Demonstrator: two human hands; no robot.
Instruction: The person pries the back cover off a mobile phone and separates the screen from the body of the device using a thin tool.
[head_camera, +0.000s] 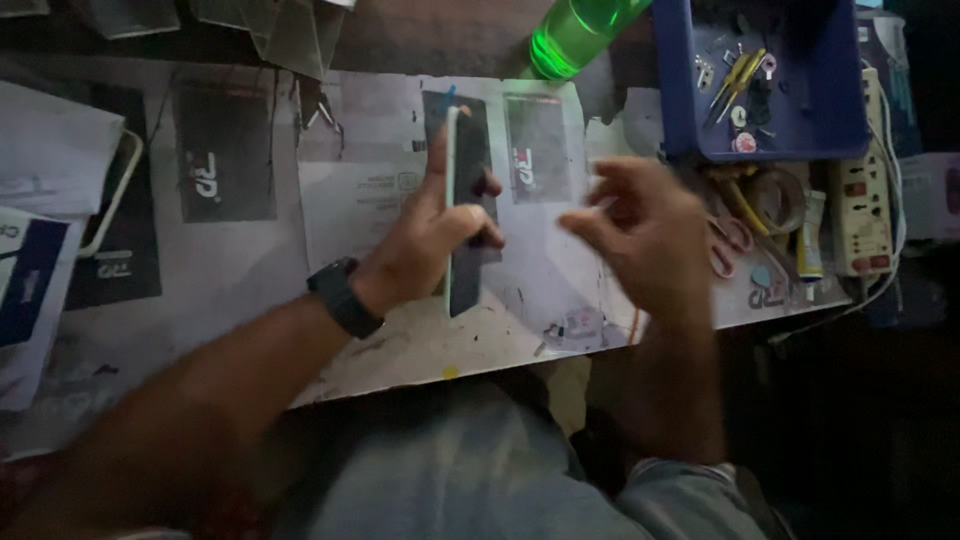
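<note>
looks like a small phone repair bench tbh. Worn worktop (420, 350) covered in printed paper sheets, blue tray (840, 130) of small tools and bits at upper right, a white power strip (862, 200) beside it, tape roll (778, 198) and scissors (728, 240) just below the tray. Dim and cluttered.

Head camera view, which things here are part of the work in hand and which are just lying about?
In hand:
left hand
phone
right hand

Lying about:
blue tray
green bottle
power strip
scissors
</note>
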